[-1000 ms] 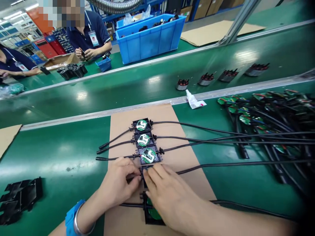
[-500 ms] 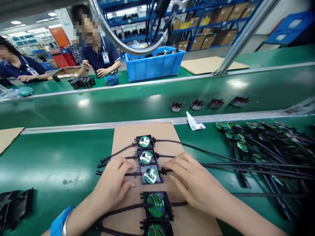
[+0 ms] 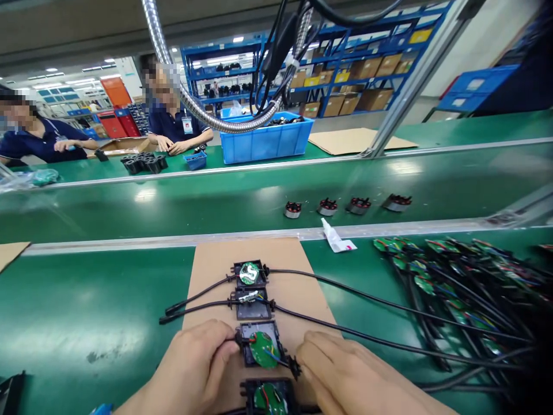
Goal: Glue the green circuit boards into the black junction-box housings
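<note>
The left hand pinched a short black cable at the left edge of a case. The right hand had its fingers drawn together just beside the grommet at the case's right; whether they gripped anything could not be told. A green board with red and blue wires lay over the case, which sat on cardboard on the table, between two farther cases and a nearer one.
</note>
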